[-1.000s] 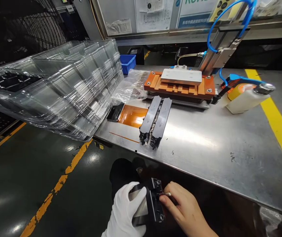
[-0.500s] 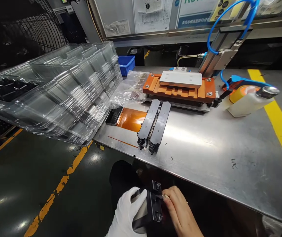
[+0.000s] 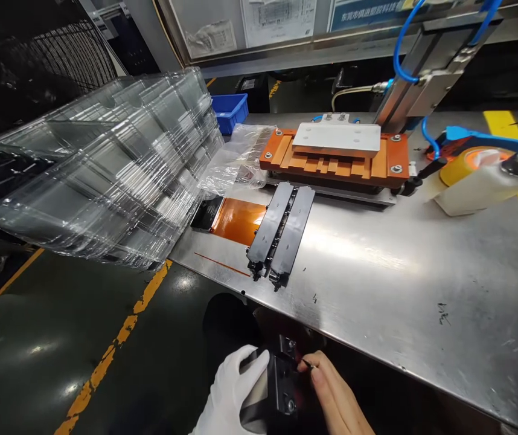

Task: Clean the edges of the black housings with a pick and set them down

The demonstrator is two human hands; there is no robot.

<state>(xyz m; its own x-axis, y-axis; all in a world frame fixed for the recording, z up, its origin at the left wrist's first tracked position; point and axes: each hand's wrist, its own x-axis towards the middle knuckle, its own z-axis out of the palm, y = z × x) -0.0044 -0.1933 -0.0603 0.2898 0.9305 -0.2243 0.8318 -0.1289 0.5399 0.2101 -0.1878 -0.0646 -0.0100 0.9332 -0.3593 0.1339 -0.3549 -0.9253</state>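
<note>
Head view, bottom centre of the frame: our bare right hand (image 3: 335, 399) has its thumb and forefinger pinched shut on a thin dark sliver (image 3: 308, 364), too small for us to name, with its tip at the end of a black bracket part (image 3: 281, 386). Our left hand (image 3: 229, 396), in a white glove, wraps that black bracket part from the left, thumb laid across its upper face and fingers curled under, so the part is held firmly below the near edge of the steel table (image 3: 399, 290). The part shows small screws on its end face.

Above our hands, on the table and near its front edge, two long black bars (image 3: 281, 232) lie side by side, touching along their length and running away from us at a slight slant. Just left of them an orange film sheet (image 3: 238, 219) lies flat, with a small black plate (image 3: 207, 212) at its left end. A crumpled clear plastic bag (image 3: 238, 160) sits behind the sheet.

Further back, in the upper centre, stands an orange fixture (image 3: 335, 160) with a white plate (image 3: 341, 136) on top, under a slanted metal cylinder (image 3: 431, 66) fed by blue air hoses (image 3: 399, 48). At the right edge we see a white bottle (image 3: 480, 184) lying on its side with a yellow tape roll (image 3: 460, 166) behind it. A tall stack of clear blister trays (image 3: 100, 163) fills the left of the frame, overhanging the table's left end, with a blue bin (image 3: 229, 110) behind it.
</note>
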